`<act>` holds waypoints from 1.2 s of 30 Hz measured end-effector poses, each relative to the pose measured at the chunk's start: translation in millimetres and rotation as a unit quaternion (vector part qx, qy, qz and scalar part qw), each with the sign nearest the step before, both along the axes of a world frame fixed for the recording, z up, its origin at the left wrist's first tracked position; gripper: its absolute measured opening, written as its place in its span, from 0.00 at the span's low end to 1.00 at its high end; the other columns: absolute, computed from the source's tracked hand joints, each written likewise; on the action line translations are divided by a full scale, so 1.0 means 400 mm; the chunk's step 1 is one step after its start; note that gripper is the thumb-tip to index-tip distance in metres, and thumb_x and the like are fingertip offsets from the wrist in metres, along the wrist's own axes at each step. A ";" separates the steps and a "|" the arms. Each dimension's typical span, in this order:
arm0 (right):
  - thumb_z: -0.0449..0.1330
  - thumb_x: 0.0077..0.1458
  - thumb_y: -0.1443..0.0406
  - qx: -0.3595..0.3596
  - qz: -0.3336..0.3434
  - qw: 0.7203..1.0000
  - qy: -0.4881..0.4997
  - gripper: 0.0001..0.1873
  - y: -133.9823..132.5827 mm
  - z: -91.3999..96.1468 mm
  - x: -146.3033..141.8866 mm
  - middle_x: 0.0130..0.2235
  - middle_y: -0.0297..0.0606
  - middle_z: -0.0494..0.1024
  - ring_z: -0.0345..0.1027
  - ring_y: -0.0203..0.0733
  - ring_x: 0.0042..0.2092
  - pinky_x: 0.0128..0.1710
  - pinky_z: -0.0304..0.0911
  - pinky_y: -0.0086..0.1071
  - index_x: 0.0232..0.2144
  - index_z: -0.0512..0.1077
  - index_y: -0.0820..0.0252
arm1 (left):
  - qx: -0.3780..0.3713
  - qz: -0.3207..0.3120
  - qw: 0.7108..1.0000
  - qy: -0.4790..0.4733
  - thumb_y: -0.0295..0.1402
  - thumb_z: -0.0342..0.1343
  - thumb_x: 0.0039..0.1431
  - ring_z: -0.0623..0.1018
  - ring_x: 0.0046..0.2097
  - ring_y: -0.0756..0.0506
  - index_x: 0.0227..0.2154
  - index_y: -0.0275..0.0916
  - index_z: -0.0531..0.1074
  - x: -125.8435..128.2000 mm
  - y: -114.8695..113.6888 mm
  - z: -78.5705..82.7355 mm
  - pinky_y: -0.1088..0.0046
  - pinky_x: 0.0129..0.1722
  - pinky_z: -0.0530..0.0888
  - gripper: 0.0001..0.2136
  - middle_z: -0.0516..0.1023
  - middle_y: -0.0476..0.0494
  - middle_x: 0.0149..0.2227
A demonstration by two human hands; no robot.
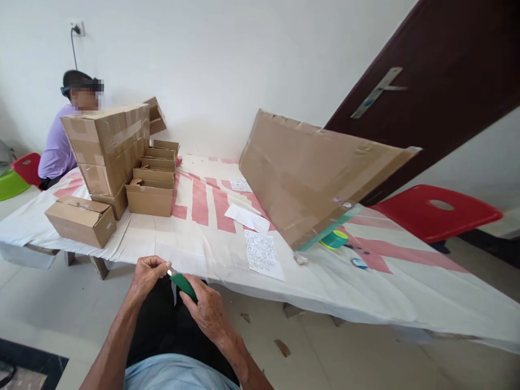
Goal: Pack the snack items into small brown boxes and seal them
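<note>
Currently off the desk's [345, 290] near edge, my right hand [208, 309] clamps a green tool [182, 284], left hand [149, 273] pinches its metal tip [171, 272]; probably adjusting it, next move needs care.

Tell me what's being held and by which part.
The right hand holds a green tool by its handle; the left hand seems to pinch its silvery tip.

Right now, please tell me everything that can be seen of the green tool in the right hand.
The green tool has a smooth, perhaps plastic body and a short, metallic-looking tip. It is held slanting, tip toward the picture's upper left, over the person's dark-clothed lap. The right hand grips the body; the left hand has fingertips at the tip, partly hiding it.
</note>
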State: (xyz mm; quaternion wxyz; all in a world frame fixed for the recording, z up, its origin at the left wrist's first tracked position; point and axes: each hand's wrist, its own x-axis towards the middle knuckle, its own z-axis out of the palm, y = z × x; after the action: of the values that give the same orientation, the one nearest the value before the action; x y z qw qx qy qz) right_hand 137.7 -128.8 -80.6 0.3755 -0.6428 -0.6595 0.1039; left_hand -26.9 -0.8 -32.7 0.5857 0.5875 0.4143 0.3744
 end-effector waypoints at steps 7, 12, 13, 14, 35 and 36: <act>0.58 0.67 0.63 0.009 -0.004 0.999 -0.046 0.17 0.011 -0.014 0.056 0.50 0.40 0.85 0.82 0.50 0.46 0.46 0.75 0.40 0.57 0.75 0.52 | 0.018 0.083 0.996 0.005 0.55 0.71 0.44 0.68 0.23 0.50 0.16 0.39 0.74 -0.025 0.016 -0.028 0.72 0.27 0.66 0.24 0.72 0.49 0.17; 0.54 0.70 0.59 0.021 -0.055 0.994 -0.095 0.20 0.080 -0.044 0.172 0.47 0.44 0.82 0.80 0.51 0.46 0.42 0.73 0.39 0.58 0.75 0.54 | 0.079 0.185 0.979 0.036 0.50 0.69 0.50 0.74 0.30 0.46 0.24 0.39 0.78 -0.115 0.050 -0.007 0.70 0.32 0.71 0.17 0.78 0.46 0.26; 0.53 0.69 0.58 0.019 -0.066 0.992 -0.108 0.20 0.099 -0.053 0.200 0.47 0.45 0.82 0.80 0.52 0.46 0.41 0.72 0.39 0.58 0.75 0.55 | 0.097 0.207 0.973 0.045 0.48 0.68 0.52 0.76 0.33 0.45 0.27 0.40 0.79 -0.140 0.060 0.004 0.69 0.35 0.72 0.15 0.80 0.45 0.30; 0.54 0.69 0.57 0.015 -0.077 0.990 -0.120 0.21 0.117 -0.062 0.228 0.46 0.45 0.81 0.79 0.52 0.46 0.40 0.72 0.39 0.58 0.75 0.55 | 0.124 0.233 0.963 0.061 0.46 0.68 0.54 0.77 0.37 0.44 0.30 0.41 0.80 -0.168 0.072 0.016 0.69 0.38 0.74 0.13 0.81 0.44 0.34; 0.54 0.65 0.61 0.000 -0.161 0.964 -0.211 0.19 0.299 -0.198 0.455 0.42 0.51 0.79 0.72 0.57 0.46 0.50 0.68 0.46 0.50 0.79 0.63 | 0.121 0.356 0.896 0.235 0.47 0.71 0.47 0.78 0.54 0.34 0.54 0.34 0.75 -0.490 0.421 0.112 0.59 0.56 0.74 0.33 0.79 0.33 0.53; 0.53 0.65 0.62 -0.001 -0.167 0.963 -0.210 0.20 0.300 -0.195 0.457 0.43 0.53 0.79 0.71 0.57 0.47 0.51 0.68 0.47 0.50 0.80 0.65 | 0.124 0.345 0.900 0.234 0.49 0.71 0.47 0.78 0.54 0.34 0.54 0.34 0.75 -0.463 0.398 0.100 0.59 0.55 0.74 0.34 0.79 0.34 0.52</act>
State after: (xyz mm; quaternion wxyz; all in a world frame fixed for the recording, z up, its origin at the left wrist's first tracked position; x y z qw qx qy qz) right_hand 320.6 -9.0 -158.7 0.2405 -0.7517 -0.6064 -0.0972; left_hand -212.1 158.2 7.5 0.2283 0.5461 0.6668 0.4528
